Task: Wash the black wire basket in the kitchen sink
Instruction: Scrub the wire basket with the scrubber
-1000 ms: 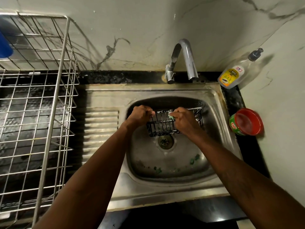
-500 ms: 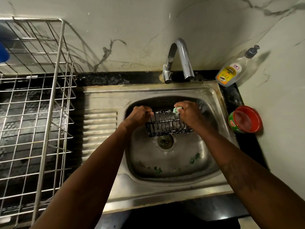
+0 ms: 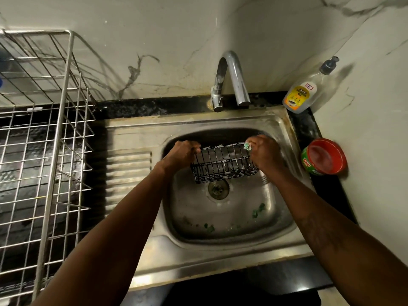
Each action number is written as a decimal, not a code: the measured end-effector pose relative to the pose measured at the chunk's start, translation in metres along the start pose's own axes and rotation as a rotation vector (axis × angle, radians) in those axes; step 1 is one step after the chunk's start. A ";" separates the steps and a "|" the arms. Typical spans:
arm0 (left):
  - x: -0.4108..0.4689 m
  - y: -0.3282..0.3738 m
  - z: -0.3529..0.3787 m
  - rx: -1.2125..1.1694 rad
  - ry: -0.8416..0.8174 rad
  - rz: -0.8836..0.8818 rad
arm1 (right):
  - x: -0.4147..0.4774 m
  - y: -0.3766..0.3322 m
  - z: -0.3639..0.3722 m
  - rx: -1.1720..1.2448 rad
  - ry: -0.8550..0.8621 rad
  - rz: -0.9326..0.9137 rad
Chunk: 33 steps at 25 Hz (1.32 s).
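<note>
head view: the left grip [image 3: 182,152] curls round the left end of the black wire basket [image 3: 223,165], held in the sink [image 3: 220,252] over the drain [image 3: 218,188]. the right grip [image 3: 263,151] pinches a green scrubber [image 3: 247,146], now moved from the middle to the right end. the wires look soapy, so i think rinsing comes soon.

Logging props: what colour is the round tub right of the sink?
The tub is red with a green label; head view.
</note>
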<state>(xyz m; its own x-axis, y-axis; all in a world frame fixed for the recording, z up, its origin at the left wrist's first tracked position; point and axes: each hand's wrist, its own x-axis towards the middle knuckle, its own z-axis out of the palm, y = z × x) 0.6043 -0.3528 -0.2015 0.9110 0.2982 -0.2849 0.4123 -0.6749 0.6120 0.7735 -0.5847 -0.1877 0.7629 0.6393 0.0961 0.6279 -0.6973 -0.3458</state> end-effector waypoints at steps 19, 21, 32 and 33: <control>0.039 0.073 0.046 0.005 -0.086 -0.032 | -0.027 0.037 0.007 0.127 0.131 0.028; 0.037 0.073 0.044 -0.022 -0.100 -0.055 | -0.015 0.035 0.010 0.128 0.103 0.037; 0.042 0.076 0.032 -0.113 -0.151 -0.116 | -0.076 0.018 -0.007 0.359 0.101 0.242; 0.044 0.076 0.027 -0.126 -0.154 -0.128 | -0.070 0.012 -0.008 0.373 0.123 0.265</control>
<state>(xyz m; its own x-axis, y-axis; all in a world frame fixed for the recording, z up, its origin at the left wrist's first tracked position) 0.6757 -0.4096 -0.1875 0.8431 0.2628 -0.4692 0.5310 -0.5458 0.6482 0.7288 -0.6405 -0.1910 0.9162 0.3960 0.0609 0.3277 -0.6532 -0.6826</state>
